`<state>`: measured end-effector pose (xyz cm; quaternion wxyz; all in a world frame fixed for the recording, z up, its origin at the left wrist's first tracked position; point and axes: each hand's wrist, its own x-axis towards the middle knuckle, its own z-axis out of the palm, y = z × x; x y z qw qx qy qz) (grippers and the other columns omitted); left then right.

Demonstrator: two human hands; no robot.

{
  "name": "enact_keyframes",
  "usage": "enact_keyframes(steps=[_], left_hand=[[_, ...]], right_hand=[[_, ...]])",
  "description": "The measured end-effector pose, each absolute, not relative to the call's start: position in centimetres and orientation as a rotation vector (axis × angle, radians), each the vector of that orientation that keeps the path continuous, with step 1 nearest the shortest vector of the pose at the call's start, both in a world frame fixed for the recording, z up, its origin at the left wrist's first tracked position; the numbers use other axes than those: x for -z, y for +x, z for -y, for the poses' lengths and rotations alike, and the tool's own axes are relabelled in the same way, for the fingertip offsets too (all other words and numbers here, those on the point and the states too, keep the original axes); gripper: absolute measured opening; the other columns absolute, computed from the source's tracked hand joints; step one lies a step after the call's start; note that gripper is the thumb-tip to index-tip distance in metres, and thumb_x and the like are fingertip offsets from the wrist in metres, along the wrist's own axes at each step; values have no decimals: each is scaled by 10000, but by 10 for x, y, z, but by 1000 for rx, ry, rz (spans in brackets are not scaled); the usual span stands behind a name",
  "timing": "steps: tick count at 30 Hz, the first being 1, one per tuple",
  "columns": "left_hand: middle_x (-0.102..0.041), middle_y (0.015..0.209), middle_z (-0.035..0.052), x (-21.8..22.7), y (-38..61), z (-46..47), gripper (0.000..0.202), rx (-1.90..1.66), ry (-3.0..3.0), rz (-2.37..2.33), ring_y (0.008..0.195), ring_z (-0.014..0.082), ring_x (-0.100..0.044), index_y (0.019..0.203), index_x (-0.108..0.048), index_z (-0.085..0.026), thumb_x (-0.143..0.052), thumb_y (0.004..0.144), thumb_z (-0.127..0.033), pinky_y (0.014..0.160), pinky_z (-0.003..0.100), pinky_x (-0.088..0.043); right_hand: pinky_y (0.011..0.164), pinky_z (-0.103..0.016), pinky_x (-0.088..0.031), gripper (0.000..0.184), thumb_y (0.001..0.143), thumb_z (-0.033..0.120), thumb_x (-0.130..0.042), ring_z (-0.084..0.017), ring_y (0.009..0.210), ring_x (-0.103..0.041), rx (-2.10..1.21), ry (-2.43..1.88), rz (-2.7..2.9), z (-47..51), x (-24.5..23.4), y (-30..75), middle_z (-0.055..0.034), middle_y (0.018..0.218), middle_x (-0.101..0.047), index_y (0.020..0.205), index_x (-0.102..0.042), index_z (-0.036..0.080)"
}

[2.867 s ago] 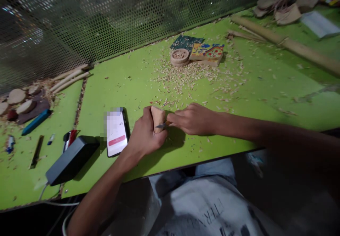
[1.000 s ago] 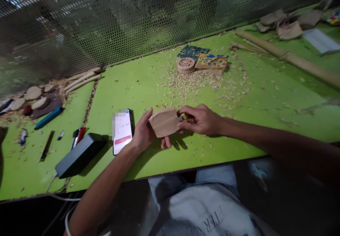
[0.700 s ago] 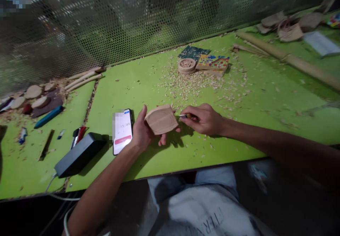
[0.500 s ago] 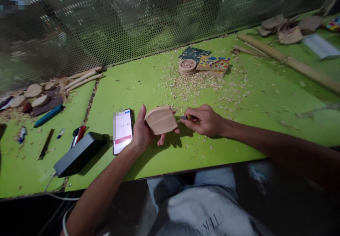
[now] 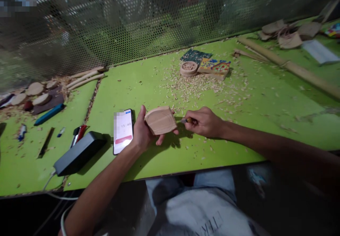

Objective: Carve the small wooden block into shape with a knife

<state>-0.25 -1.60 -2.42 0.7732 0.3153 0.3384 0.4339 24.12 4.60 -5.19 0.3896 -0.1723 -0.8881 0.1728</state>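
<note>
A pale wooden block (image 5: pixel 160 121) with a curved line marked on its face rests in my left hand (image 5: pixel 142 131). The thumb lies along its left edge and the fingers reach beneath it. To its right, my right hand (image 5: pixel 205 122) is closed around the short handle of a small carving knife (image 5: pixel 188 120). The knife's short blade points left toward the block, with a small gap between them. Most of the handle is hidden inside the fist.
A phone (image 5: pixel 123 131) lies beside my left wrist, near a dark grey box (image 5: pixel 79 154) with a cable. Wood shavings (image 5: pixel 191 87) surround a round carved wooden piece (image 5: pixel 188 68) and a painted block (image 5: pixel 214 67). A long bamboo pole (image 5: pixel 289 66) lies at the right.
My right hand has shifted very slightly right and down with the knife, a little farther from the block. My left hand and the block stay nearly in place.
</note>
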Motion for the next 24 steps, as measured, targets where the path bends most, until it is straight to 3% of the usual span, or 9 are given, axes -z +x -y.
enact_keyframes(steps=[5, 13, 19, 24], left_hand=[[-802, 906, 220, 24, -4, 16, 976, -943, 676, -758, 605, 264, -762, 1325, -680, -40, -267, 964, -847, 288, 226, -400], [-802, 920, 213, 26, -3, 16, 947, -949, 655, -782, 640, 281, -780, 1326, -660, -55, -265, 967, -837, 276, 228, -355], [-810, 904, 190, 31, -7, 16, 935, -876, 714, -803, 386, 178, -622, 1408, -597, -78, -251, 970, -828, 328, 257, -377], [-779, 790, 111, 31, -1, 19, 811, -828, 767, -873, 454, 177, -638, 1363, -609, -119, -444, 927, -784, 362, 238, -404]], right_hand=[[512, -205, -285, 200, 919, 165, -575, -46, 490, -403, -411, -411, 2256, -47, 56, 240, 86, 585, -531, 732, -522, 213], [495, -196, -280, 220, 889, 145, -598, -40, 473, -391, -388, -409, 2246, -45, 49, 240, 91, 562, -512, 697, -512, 210], [522, -191, -344, 147, 965, 218, -602, -54, 491, -466, -381, -402, 2254, -45, 50, 242, 88, 590, -552, 820, -594, 203], [514, -176, -357, 109, 995, 307, -657, -43, 469, -453, -452, -443, 2218, -42, 50, 243, 91, 637, -607, 998, -624, 203]])
